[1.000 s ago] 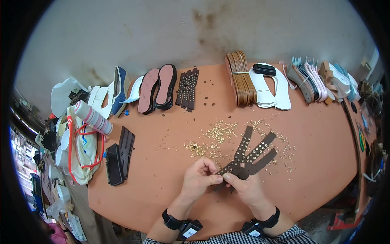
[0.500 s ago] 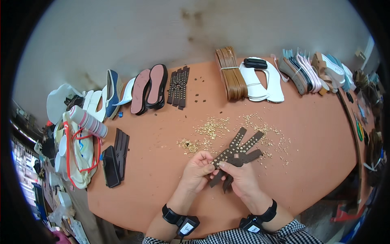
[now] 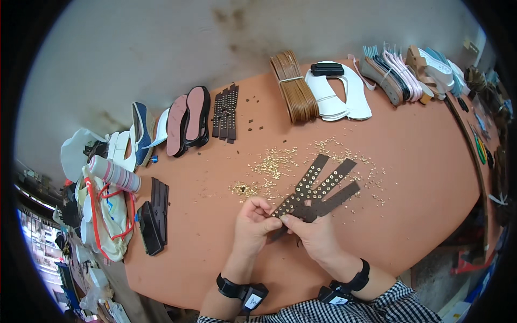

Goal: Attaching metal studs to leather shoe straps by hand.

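Note:
In front of me, dark brown studded straps (image 3: pixel 301 188) fan out away from my hands. Rows of gold rings dot two of them; a third shows a plain face. My left hand (image 3: pixel 250 229) pinches the near end between thumb and fingers. Closed on the same straps a little to the right, my right hand (image 3: pixel 318 239) has its thumb laid across them close to my left thumb. The fingers beneath the straps are partly hidden. Just beyond lie loose small gold metal pieces (image 3: pixel 274 161), scattered over the brown tabletop (image 3: pixel 215 226).
Along the back stand pink-topped black soles (image 3: pixel 197 116), studded dark straps (image 3: pixel 225 116), a tied brown strip bundle (image 3: pixel 295 89), white sole-shaped sheets (image 3: pixel 358 102) and wedge soles (image 3: pixel 382 81). At left are a striped cone (image 3: pixel 114 173), a white bag (image 3: pixel 110 215) and an open black case (image 3: pixel 151 229).
The straps have turned in my hands, and their studded ends spread wider. Strap ends that hung below my hands are now mostly hidden. The whole view has tilted slightly.

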Tool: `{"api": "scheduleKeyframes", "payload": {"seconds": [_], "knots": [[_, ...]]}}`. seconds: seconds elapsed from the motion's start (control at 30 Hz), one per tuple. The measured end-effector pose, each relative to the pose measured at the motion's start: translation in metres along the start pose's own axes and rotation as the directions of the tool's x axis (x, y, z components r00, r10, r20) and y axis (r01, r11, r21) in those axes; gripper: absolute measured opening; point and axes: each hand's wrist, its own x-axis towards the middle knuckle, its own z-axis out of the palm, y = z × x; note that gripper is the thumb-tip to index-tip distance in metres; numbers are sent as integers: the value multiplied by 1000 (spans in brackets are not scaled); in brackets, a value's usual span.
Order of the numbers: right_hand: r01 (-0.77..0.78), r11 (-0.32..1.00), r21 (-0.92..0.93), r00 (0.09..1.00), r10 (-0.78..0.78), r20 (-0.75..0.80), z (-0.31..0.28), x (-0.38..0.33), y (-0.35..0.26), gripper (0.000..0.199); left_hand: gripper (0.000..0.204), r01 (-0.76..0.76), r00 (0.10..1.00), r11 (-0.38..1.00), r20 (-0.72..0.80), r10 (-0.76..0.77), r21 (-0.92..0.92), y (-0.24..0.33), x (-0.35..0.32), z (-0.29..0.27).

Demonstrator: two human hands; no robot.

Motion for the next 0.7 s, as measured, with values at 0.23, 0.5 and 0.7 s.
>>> {"api": "scheduleKeyframes", "payload": {"seconds": [0.23,0.5,0.7], "knots": [[-59,998,29,996,57,72,0,-6,-7,11,37,-201,980,966,36,197,164,14,-12,9],[50,999,-18,993,-48,112,3,-13,-7,8,36,-219,975,971,66,213,97,16,-13,9],[71,991,-113,988,-54,142,1,-13,-8,8,36,-187,977,982,108,185,9,20,-13,9]]}}
